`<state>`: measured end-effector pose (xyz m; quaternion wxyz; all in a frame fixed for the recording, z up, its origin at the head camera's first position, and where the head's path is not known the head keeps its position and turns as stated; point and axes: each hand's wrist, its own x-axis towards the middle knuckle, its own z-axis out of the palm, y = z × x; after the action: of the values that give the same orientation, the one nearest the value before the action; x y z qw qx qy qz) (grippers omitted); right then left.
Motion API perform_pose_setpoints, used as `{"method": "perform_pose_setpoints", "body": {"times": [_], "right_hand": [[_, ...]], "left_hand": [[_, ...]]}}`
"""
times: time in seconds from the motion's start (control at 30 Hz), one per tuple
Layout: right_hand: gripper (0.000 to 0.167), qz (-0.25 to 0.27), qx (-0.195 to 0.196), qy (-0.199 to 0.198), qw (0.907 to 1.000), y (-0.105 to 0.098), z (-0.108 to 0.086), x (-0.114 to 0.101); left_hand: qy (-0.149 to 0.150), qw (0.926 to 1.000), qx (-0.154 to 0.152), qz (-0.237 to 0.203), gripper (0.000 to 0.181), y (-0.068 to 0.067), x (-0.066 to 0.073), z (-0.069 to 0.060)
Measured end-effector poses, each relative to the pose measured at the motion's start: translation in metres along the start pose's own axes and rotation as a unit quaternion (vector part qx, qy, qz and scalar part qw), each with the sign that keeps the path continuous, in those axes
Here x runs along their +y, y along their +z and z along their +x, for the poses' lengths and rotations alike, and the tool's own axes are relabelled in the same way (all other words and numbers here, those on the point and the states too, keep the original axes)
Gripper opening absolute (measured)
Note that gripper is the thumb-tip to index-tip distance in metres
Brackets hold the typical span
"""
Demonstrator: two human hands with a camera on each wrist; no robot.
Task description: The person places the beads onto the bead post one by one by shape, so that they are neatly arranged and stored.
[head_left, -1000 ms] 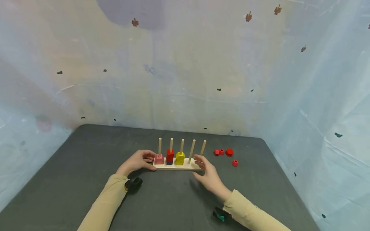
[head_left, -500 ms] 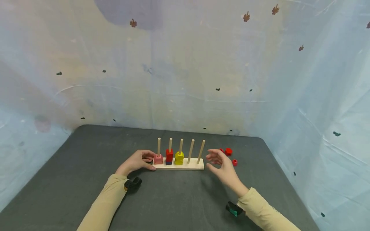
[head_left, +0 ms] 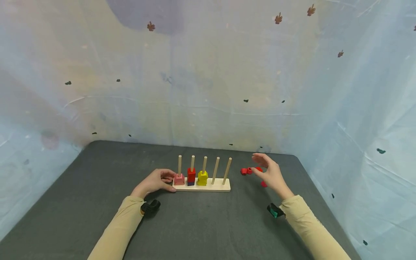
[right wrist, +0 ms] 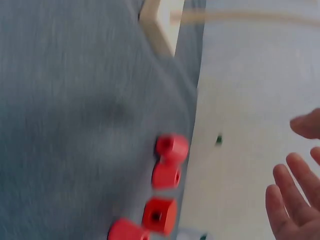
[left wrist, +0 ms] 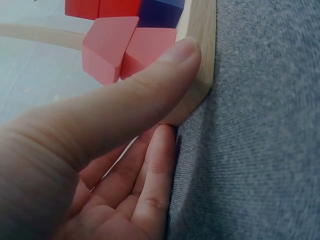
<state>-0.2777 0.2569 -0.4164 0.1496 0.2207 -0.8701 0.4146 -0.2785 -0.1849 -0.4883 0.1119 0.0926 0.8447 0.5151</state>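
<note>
My left hand [head_left: 155, 183] holds the left end of a pale wooden peg board [head_left: 211, 187], the thumb along its front edge, as the left wrist view shows close up. Pink blocks [left wrist: 110, 47] sit on the leftmost peg. Red blocks over a blue one [head_left: 191, 176] fill the second peg, and yellow blocks [head_left: 202, 178] the third. The two right-hand pegs carry nothing. Over several small red pieces, my right hand [head_left: 272, 177] hovers with fingers spread and nothing in them. One hexagonal red piece [right wrist: 160, 215] has a hole; the hand partly covers the pieces in the head view.
The dark grey tabletop [head_left: 201, 224] ends at a pale printed curtain [head_left: 208, 108] behind and on both sides. Black wrist straps [head_left: 150, 207] show near the sleeves. Two red pieces [head_left: 246, 171] lie right of the board's end.
My right hand has moved right and away from me, from the right-hand pegs to above the red pieces. My left hand stays on the board's end; the blocks have not moved.
</note>
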Motion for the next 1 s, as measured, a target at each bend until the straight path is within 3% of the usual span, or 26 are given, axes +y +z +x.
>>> {"method": "perform_pose_setpoints", "body": {"times": [0.23,0.47,0.7,1.0], "right_hand": [[0.053,-0.036,-0.039,0.022,0.9983,-0.014,0.006,0.038],[0.057,-0.035,-0.089,0.068,0.9931,-0.02,0.005,0.067],[0.054,-0.049,-0.129,0.08,0.9871,-0.02,0.006,0.076],[0.046,-0.074,-0.14,0.093,0.983,-0.015,0.009,0.077]], "left_hand": [[-0.005,1.0,0.0,-0.004,0.056,0.0,0.001,0.001],[-0.009,1.0,0.0,-0.004,0.058,0.0,0.001,0.0],[-0.006,0.9999,-0.001,-0.01,0.059,0.0,0.0,0.001],[-0.007,0.9999,0.001,-0.008,0.059,0.001,-0.002,0.001]]}}
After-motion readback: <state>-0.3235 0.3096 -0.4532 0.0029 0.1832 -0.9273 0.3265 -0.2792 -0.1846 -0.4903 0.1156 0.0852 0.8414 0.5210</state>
